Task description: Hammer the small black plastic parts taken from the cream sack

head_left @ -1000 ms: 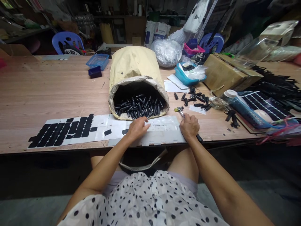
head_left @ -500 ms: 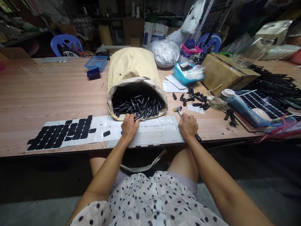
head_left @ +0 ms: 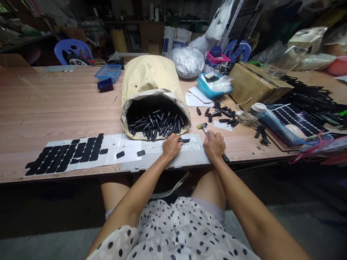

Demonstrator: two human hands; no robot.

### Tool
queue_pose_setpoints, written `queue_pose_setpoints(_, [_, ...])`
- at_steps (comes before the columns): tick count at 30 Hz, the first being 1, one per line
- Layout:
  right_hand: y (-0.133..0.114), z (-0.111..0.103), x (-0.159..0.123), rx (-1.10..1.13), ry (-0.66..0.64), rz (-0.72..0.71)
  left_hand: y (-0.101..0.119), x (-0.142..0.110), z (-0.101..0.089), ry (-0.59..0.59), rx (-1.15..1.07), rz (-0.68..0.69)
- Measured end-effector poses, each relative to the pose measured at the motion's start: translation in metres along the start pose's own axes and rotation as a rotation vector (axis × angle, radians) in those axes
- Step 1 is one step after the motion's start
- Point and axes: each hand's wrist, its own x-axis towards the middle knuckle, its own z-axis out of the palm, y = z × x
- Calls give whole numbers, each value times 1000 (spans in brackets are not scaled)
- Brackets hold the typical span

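My left hand is closed on a slim black cylindrical piece that points right, over the pale grey board at the table's front edge. Wrapped round the handle of a small hammer, my right hand rests at the board's right end. The hammer head has a yellow face and points away from me. Behind my left hand a beige sack lies on its side, its mouth toward me. Many similar black pieces fill that mouth.
Black rounded stickers cover a white sheet at left. Loose black pieces lie right of the sack. Blue baskets, a cardboard box and a tray holding a dark panel stand farther out on the wooden table.
My left hand has moved right from the sack's mouth to over the board, bringing a black piece with it. My right hand still holds the hammer; the whole view has shifted slightly.
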Motion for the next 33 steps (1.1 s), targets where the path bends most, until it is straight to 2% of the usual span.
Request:
queue_pose_setpoints(6, [3,-7,3,86,-70,9,-6,0,-2,-23,-2,4])
queue_pose_setpoints(10, [5,-17,-4,268,-57,17,-7,2,0,-9,-8,15])
queue_pose_setpoints(14, [-1,-34,-30,571,-16,-144,-8,2,1,-18,-21,29])
queue_pose_setpoints(18, [-7,-46,-59,746,-86,-245,-6,2,2,-8,-22,13])
queue_pose_setpoints(22, [-8,-46,-74,754,-106,-240,-5,2,2,-15,-24,15])
queue_pose_setpoints(27, [-6,-41,-75,710,-177,-227,-4,4,2,-23,-12,3])
queue_pose_setpoints(33, [-14,-44,-78,717,-125,-261,-5,4,2,-28,-9,2])
